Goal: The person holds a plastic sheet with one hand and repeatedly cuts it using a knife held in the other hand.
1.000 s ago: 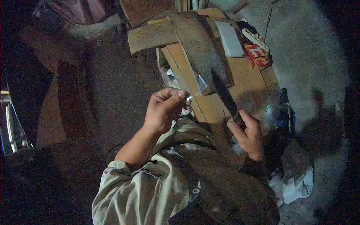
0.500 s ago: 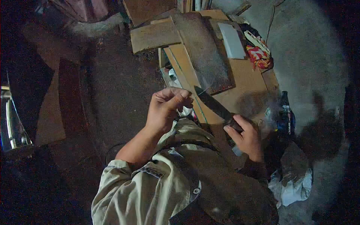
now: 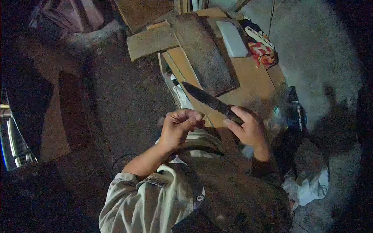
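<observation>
My right hand point(image 3: 248, 126) grips the handle of a knife point(image 3: 204, 97). Its dark, broad blade points up and to the left, above the wooden boards. My left hand point(image 3: 182, 126) is closed in a pinch, thumb against fingers, just below the blade and apart from it. Whatever those fingertips may hold is too small or too dim to make out. Below the blade lies a light wooden strip point(image 3: 176, 62) with a glassy or greenish edge, and white crumpled material point(image 3: 180, 95) shows beside it.
A dark worn board point(image 3: 204, 54) lies on the brown work surface point(image 3: 256, 79). On its right are a white flat block point(image 3: 233, 39) and a red-and-yellow cloth point(image 3: 262, 54). A dark bottle point(image 3: 293, 108) and a white plastic bag point(image 3: 312, 188) stand on the right-hand floor.
The knife has swung to a flatter angle, its tip moving left and up. My left hand has dropped slightly, away from the blade. The camera view has shifted a little.
</observation>
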